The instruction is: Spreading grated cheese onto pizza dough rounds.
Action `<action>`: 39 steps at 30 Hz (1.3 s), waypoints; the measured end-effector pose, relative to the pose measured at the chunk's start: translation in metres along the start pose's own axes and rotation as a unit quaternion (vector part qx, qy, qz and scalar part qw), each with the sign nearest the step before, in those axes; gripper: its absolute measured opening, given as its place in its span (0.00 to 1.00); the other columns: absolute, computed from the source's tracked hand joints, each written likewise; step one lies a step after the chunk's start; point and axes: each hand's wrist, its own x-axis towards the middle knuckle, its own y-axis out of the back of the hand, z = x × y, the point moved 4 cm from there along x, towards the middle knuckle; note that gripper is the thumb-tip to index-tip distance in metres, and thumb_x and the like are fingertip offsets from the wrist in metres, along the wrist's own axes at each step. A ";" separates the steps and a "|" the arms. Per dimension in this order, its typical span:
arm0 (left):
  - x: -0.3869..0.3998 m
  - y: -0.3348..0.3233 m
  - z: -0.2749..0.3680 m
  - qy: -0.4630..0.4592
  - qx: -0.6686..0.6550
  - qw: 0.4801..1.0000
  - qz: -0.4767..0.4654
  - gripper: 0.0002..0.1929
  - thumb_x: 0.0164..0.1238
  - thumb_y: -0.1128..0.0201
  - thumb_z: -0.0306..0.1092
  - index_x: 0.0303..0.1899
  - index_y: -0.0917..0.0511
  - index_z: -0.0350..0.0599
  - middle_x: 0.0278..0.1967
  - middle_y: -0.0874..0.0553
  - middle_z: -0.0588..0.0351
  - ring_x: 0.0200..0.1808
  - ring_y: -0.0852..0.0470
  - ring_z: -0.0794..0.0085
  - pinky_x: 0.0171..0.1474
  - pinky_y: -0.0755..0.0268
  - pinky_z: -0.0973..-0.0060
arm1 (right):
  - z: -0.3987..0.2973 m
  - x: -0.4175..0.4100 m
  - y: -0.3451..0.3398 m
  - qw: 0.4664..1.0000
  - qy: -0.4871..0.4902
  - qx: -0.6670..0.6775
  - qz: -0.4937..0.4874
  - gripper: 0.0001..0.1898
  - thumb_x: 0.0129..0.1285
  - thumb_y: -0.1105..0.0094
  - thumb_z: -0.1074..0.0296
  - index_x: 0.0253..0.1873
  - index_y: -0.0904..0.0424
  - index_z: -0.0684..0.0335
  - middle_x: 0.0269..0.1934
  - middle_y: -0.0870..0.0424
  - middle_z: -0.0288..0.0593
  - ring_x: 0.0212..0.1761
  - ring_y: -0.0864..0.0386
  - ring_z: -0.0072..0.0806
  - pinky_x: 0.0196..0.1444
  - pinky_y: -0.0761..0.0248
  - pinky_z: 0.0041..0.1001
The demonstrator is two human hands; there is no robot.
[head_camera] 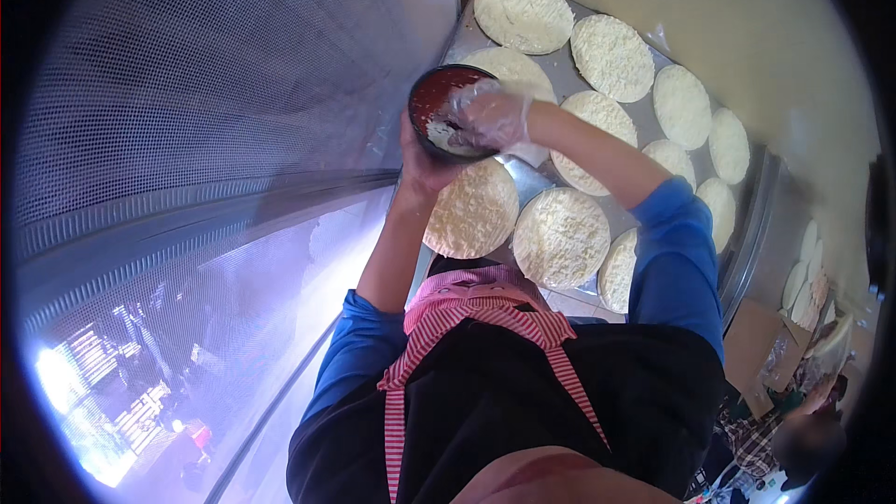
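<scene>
My left hand [425, 162] grips a round bowl [432, 92] from below and the side. The bowl has a dark rim and a red inside, with white shredded matter, likely grated cheese [442, 131], in it. My right hand [490, 112], in a clear plastic glove, reaches into the bowl; its fingers are blurred and partly hidden. Beneath both arms, several round flat bases covered in what looks like grated cheese lie on a grey metal tabletop [560, 73]. One base [472, 210] is just below the bowl, another [562, 236] to its right.
A mesh screen [210, 70] rises close on the left. A pale wall [735, 35] borders the table's far side. At lower right are a cardboard box [752, 339], more pale rounds [798, 283] and another person [759, 444].
</scene>
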 end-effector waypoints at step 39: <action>0.056 0.000 0.008 -0.015 -0.057 0.998 -0.002 0.37 0.61 0.57 0.68 0.65 0.36 0.53 0.65 0.34 0.46 0.67 0.37 0.45 0.62 0.43 0.34 | 0.344 -0.056 0.030 0.884 -0.278 0.314 0.206 0.13 0.60 0.40 0.70 0.48 0.20 0.68 0.34 0.20 0.37 0.31 0.22 0.25 0.40 0.24 0.24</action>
